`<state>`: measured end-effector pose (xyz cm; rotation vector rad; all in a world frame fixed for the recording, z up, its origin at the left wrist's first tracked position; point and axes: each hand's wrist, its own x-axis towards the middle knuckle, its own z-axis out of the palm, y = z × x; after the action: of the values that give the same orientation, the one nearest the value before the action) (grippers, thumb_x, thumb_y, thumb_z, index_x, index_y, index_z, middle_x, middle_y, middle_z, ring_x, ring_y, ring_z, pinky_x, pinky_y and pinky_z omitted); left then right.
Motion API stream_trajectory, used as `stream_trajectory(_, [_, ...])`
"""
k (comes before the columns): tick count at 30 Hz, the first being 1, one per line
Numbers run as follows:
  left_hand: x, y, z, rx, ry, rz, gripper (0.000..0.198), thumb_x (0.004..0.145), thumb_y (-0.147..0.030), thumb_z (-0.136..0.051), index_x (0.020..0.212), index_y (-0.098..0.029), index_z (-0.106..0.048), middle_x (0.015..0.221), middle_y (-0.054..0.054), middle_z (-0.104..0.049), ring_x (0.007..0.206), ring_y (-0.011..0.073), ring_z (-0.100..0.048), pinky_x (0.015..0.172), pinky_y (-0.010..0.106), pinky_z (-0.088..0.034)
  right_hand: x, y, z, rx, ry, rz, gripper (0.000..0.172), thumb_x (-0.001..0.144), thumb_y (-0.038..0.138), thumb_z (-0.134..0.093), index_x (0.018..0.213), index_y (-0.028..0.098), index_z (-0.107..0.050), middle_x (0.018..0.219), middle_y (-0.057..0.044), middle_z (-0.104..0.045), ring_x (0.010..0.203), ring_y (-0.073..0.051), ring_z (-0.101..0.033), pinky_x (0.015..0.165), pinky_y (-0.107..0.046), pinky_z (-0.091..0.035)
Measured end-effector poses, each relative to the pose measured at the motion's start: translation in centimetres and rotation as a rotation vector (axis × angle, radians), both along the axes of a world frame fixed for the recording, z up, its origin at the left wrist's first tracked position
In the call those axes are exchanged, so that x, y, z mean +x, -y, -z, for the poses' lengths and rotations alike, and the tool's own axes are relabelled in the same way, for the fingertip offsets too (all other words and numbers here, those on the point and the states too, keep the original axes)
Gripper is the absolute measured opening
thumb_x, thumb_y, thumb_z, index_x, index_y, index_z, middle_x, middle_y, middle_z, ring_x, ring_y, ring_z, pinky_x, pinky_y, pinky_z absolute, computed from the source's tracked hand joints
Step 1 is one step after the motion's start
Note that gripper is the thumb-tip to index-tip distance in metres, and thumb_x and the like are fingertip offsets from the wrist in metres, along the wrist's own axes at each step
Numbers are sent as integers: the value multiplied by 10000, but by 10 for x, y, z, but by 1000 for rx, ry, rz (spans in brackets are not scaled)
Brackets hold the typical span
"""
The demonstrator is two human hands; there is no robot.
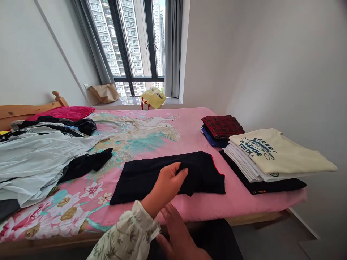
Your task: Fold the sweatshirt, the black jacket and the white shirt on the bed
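Note:
My left hand [169, 180] rests on a flat black garment with red edge trim [207, 178], its fingers gathered on the bunched cloth. My right hand [176, 233] hangs lower at the near bed edge, fingers apart, holding nothing. Both hands are well short of the folded stack on the right: a cream printed T-shirt [271, 153] on white cloth [238, 160] and a black garment [260, 187]. Farther back lies a red plaid garment [222, 126] on blue cloth [210, 139]. A loose heap of pale blue clothing [40, 162] and a black piece [86, 164] lie to the left.
All this lies on a bed with a pink floral cover [162, 137]. A wooden headboard [27, 112] and pink pillow [63, 113] stand at the left. A paper bag [104, 92] and yellow bag [153, 97] sit on the window ledge. A wall runs along the right.

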<state>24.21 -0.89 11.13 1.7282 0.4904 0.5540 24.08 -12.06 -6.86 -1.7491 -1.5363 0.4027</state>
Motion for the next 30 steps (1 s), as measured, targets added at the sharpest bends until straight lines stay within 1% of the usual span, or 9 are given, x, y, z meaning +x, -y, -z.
stream_trajectory(4, [15, -40, -42, -313, 55, -36, 202, 735, -316, -612, 825, -140, -653, 607, 2, -601, 520, 131, -569, 440, 227, -474, 19, -89, -25, 22, 172, 13, 721, 863, 424, -472, 1431, 47, -238, 1502, -176, -162, 1396, -298, -64, 1125, -511, -152])
stream_trajectory(8, [-4, -89, -44, -402, 90, -194, 208, 717, -279, -656, 870, -138, -650, 643, 22, -650, 556, 153, -615, 434, 236, -508, 66, -155, -25, -120, 173, 153, 697, 888, 503, -409, 1419, 68, -289, 1475, -164, -260, 1382, -291, -166, 1122, -471, -152])
stream_trajectory(12, [-36, -140, -7, -461, 32, -371, 199, 723, -253, -657, 885, -140, -640, 685, 33, -670, 574, 157, -632, 429, 243, -523, 100, -158, 5, -321, 133, 187, 494, 927, 431, -334, 1261, 138, -550, 1293, -138, -531, 1279, -311, -385, 1093, -472, -199])
stream_trajectory(15, [-52, -169, 22, -509, -25, -456, 196, 709, -228, -670, 876, -135, -629, 674, 34, -661, 549, 150, -625, 427, 252, -531, 107, -142, 21, -313, 211, 154, 367, 899, 334, -417, 1201, 243, -604, 1259, -92, -567, 1259, -338, -397, 1087, -526, -139])
stream_trajectory(17, [-56, -185, 35, -527, -33, -470, 202, 701, -218, -676, 881, -141, -626, 687, 36, -662, 557, 149, -626, 435, 257, -537, 106, -137, 20, -274, 248, 204, 379, 885, 352, -447, 1225, 254, -584, 1293, -85, -540, 1278, -344, -364, 1087, -534, -102])
stream_trajectory(21, [-63, -212, 52, -491, 4, -507, 212, 710, -248, -665, 900, -164, -620, 784, 48, -673, 644, 163, -641, 482, 273, -555, 102, -139, 5, -362, 306, 352, 562, 871, 481, -431, 1264, 96, -541, 1309, -185, -499, 1275, -360, -352, 1081, -522, -114])
stream_trajectory(25, [-81, -231, 91, -468, -151, -654, 189, 713, -255, -659, 874, -168, -611, 716, 33, -643, 617, 159, -618, 472, 268, -536, 99, -129, 8, -425, 377, 326, 649, 865, 488, -426, 1305, 12, -474, 1352, -227, -434, 1303, -357, -306, 1103, -500, -48])
stream_trajectory(27, [-92, -234, 117, -486, -224, -680, 182, 688, -250, -686, 829, -160, -614, 650, 30, -619, 599, 167, -605, 458, 263, -520, 99, -117, 14, -405, 382, 308, 621, 864, 462, -443, 1300, 22, -479, 1347, -222, -442, 1293, -353, -324, 1099, -506, -63])
stream_trajectory(30, [-103, -236, 147, -490, -288, -670, 202, 673, -290, -709, 797, -161, -614, 618, 26, -598, 609, 169, -595, 450, 244, -505, 102, -100, 14, -259, 381, 294, 370, 885, 345, -433, 1160, 158, -595, 1244, -138, -550, 1187, -289, -447, 1039, -470, -231])
